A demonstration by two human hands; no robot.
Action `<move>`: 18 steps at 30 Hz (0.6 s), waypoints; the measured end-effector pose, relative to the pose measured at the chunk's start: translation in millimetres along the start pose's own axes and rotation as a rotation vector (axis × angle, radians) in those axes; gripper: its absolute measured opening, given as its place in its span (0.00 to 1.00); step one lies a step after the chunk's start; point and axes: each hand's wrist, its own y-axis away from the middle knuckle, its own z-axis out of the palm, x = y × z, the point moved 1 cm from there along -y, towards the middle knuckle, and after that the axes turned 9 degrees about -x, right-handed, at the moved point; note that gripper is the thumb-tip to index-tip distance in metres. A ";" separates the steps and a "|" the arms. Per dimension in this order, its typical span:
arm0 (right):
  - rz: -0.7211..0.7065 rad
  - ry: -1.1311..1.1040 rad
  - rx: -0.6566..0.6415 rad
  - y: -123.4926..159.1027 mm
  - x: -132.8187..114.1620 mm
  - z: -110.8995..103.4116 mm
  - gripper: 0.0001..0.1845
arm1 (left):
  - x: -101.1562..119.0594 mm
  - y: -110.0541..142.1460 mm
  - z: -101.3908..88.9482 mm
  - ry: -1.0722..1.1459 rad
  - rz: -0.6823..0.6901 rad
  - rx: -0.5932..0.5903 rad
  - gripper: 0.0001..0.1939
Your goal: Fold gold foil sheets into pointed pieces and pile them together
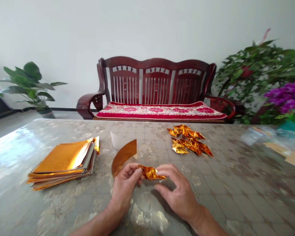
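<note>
A: Where is the folded foil piece (pixel 151 173), please?
B: It is between the two hands, above the near middle part of the desk (pixel 88 213).
A: In which direction does it point?
B: Its long axis goes from left to right across the person's view. The right end becomes narrow and is a little lower in the view than the left end.
A: And what do the hands do?
B: The left hand (pixel 127 178) pinches the left end between thumb and fingers. The right hand (pixel 179 187) is half spread: its fingertips are at the right part of the foil, while its thumb is apart, below it.
A: How does the piece look?
B: It is shiny, orange-gold, and full of creases, with bright and dark facets. The left fingers hide part of its left end, so I cannot tell the shape there.
A: What else is around?
B: Just behind the left hand there is a curved gold sheet (pixel 123 156), which this hand partly covers. Well to the left lies a stack of gold sheets (pixel 61 160) with uneven edges. Beyond the right hand, a group of crumpled gold pieces (pixel 190 141) lies close together. Some clear plastic (pixel 257 135) is near the right edge. Behind the desk stands a dark red wooden sofa (pixel 156 87) with a patterned red cover (pixel 159 112).
</note>
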 end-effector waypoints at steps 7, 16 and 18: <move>0.020 -0.009 -0.047 1.6 1.4 -3.9 0.14 | -0.6 -1.3 -0.3 0.013 -0.043 0.006 0.19; 0.034 0.095 -0.099 3.7 7.5 1.2 0.07 | -3.8 -2.0 -0.7 -0.053 -0.029 -0.028 0.17; 0.016 0.121 -0.077 4.3 8.9 1.0 0.07 | -4.3 -2.8 -1.8 -0.087 -0.004 -0.021 0.16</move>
